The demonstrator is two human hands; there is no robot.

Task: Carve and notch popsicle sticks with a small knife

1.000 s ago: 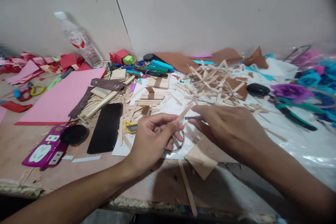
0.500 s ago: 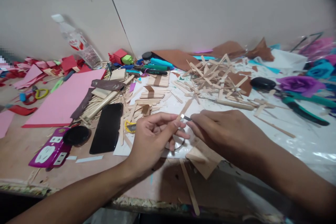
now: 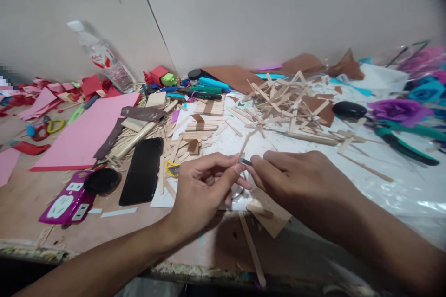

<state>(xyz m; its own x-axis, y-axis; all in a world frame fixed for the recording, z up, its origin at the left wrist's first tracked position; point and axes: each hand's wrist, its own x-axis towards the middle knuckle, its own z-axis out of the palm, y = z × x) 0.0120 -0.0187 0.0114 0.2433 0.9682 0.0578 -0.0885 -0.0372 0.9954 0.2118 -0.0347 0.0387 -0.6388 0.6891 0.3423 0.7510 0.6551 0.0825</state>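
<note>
Between thumb and forefinger, my left hand (image 3: 209,178) pinches a wooden craft stick (image 3: 245,143) that points up and away from me. Its other fingers are loosely curled. My right hand (image 3: 285,171) is closed around a small dark tool (image 3: 245,162); most of it is hidden in the fingers, so its kind is unclear. The tool's pale metallic tip meets the stick right beside my left thumb. Below the fingers, a round, shiny rim (image 3: 237,191) shows partly on the white sheet (image 3: 163,200). A brown paper piece (image 3: 275,222) lies below my right hand.
Loose craft sticks form a heap (image 3: 282,102) behind my hands. Another stick (image 3: 252,250) lies near the table edge. To the left are a black phone (image 3: 142,171), a purple power strip (image 3: 68,199) and a bottle (image 3: 104,58). Green-handled pliers (image 3: 400,144) lie right.
The craft stick has turned more edge-on and looks narrower. My right hand and the tool tip have shifted slightly down, while my left hand keeps its pinch.
</note>
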